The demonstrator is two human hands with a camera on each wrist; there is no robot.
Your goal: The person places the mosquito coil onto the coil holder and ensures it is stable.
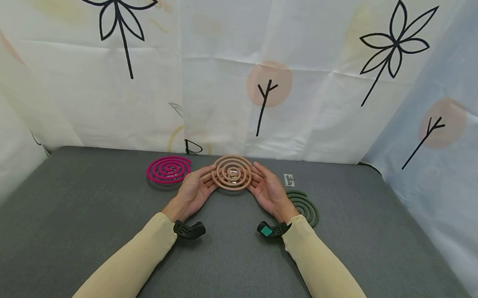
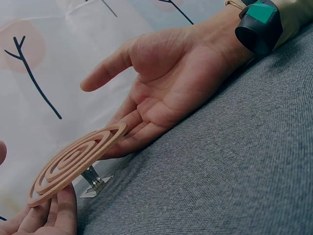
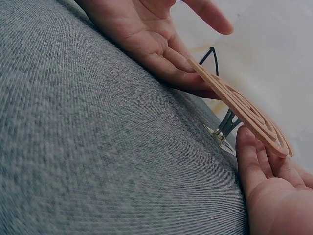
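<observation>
An orange-tan spiral disc (image 1: 221,181) lies between the two hands, raised above the grey surface on a small metal stand (image 2: 93,180) with a flat plate, seen in both wrist views. My left hand (image 1: 193,190) is at its left edge, palm up, with relaxed fingers under the rim. My right hand (image 1: 270,193) mirrors it at the right edge, fingers extended beneath the rim and thumb held away, as the left wrist view shows. Neither hand has its fingers curled round the disc.
A magenta spiral (image 1: 151,172) is left of my left hand. A green spiral (image 1: 315,213) lies partly behind my right wrist, with a small metal stand (image 1: 289,180) above it. The grey table (image 1: 221,269) meets a patterned white curtain (image 1: 218,96) at the back.
</observation>
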